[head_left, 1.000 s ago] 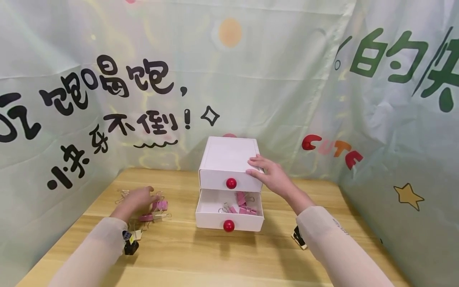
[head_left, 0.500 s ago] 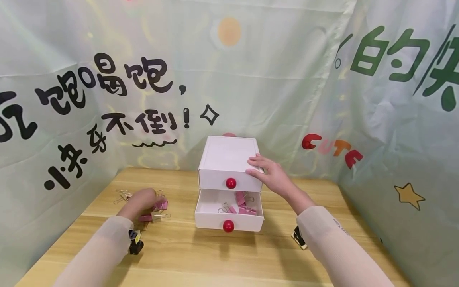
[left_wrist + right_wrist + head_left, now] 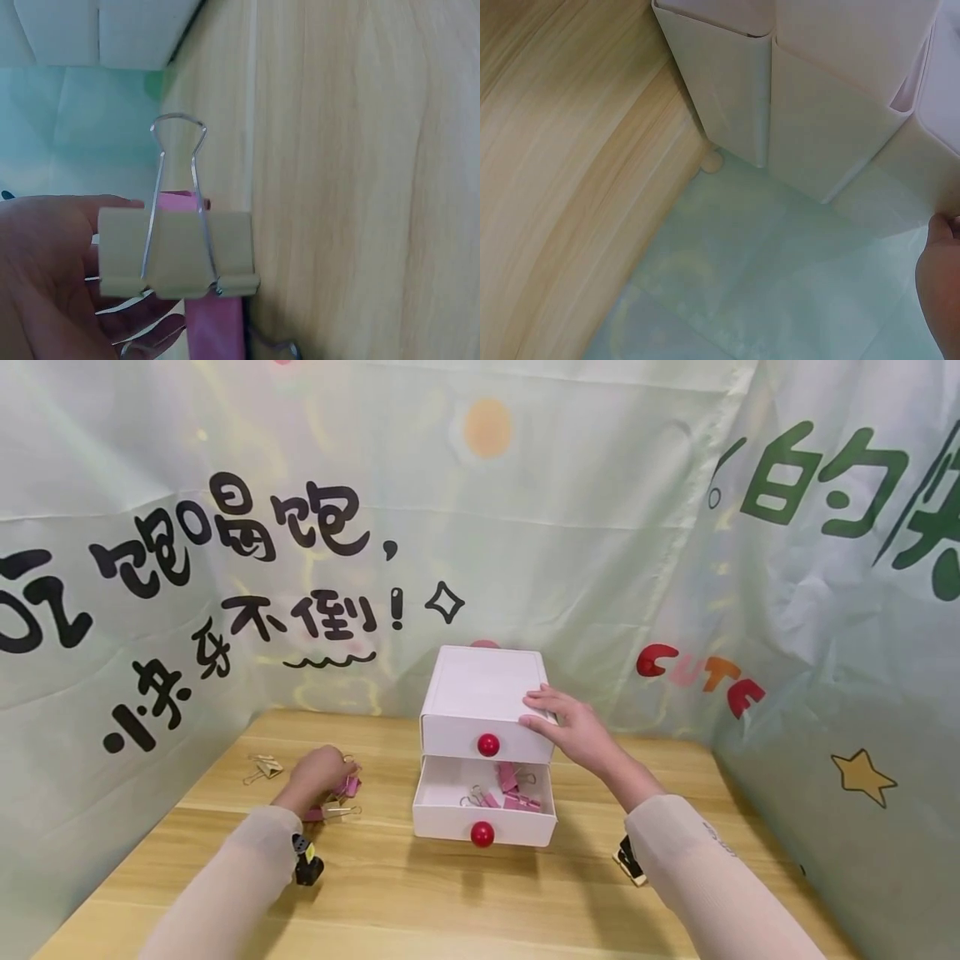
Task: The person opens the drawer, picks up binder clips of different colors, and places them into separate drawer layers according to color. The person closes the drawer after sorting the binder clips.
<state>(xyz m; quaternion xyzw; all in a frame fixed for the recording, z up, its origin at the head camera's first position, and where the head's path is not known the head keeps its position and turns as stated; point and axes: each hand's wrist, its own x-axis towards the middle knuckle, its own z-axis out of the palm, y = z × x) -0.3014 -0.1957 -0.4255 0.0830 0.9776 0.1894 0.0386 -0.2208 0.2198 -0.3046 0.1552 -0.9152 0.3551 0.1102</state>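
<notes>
My left hand [image 3: 318, 774] bends over a pink binder clip [image 3: 349, 787] on the left of the table. In the left wrist view, the thumb tip reaches the edge of a pink clip [image 3: 216, 326]. A tan binder clip [image 3: 176, 251] in the foreground hides where the fingers meet it, so I cannot tell whether they pinch it. My right hand [image 3: 573, 731] rests, fingers extended, on the top right edge of a white two-drawer box [image 3: 487, 681]. Its lower drawer [image 3: 450, 822] is pulled out, with several pink binder clips [image 3: 517, 800] inside.
Another pink clip [image 3: 330, 813] lies below the left hand, and pale yellow clips [image 3: 266, 767] lie farther left. Red round knobs [image 3: 482, 834] stick out from both drawers. A printed cloth [image 3: 525, 568] stands behind and beside the wooden table [image 3: 420, 902].
My left hand has moved right across the clips, uncovering the pale yellow ones at far left. The right hand stays on the box, and the drawer keeps its position.
</notes>
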